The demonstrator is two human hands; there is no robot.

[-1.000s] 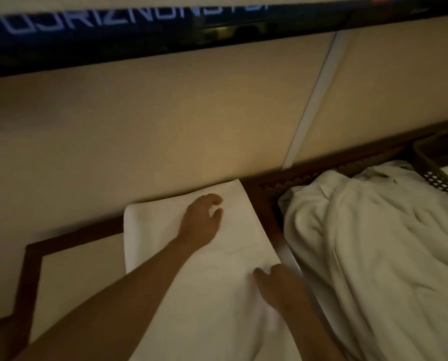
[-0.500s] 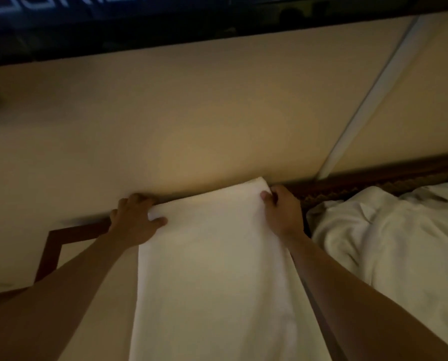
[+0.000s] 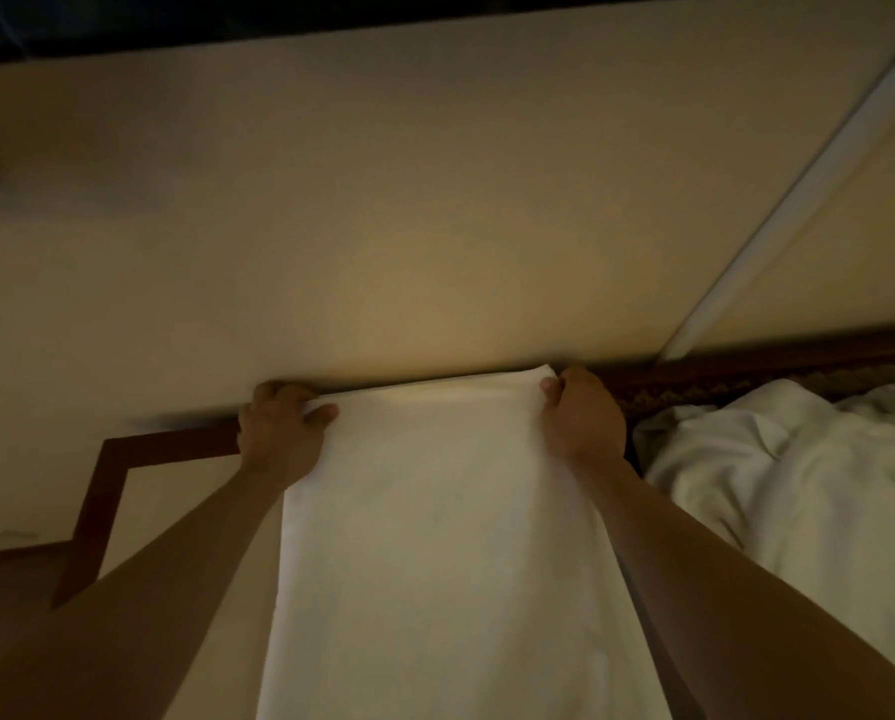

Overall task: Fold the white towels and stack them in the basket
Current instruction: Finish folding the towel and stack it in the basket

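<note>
The long white cloth towel (image 3: 435, 537) lies flat on the tabletop (image 3: 185, 491), stretching from the wall toward the person. The left hand (image 3: 281, 433) and right hand (image 3: 583, 423) each pinch a far corner.

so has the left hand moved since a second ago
Yes. The left hand went from flat mid-towel to the far left corner of the towel, up against the wall, and now grips it.

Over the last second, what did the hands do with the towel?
Both hands moved to the far corners of the flat white towel: left hand and right hand now pinch it there, no longer resting on top. The crumpled white pile stays put.
</note>
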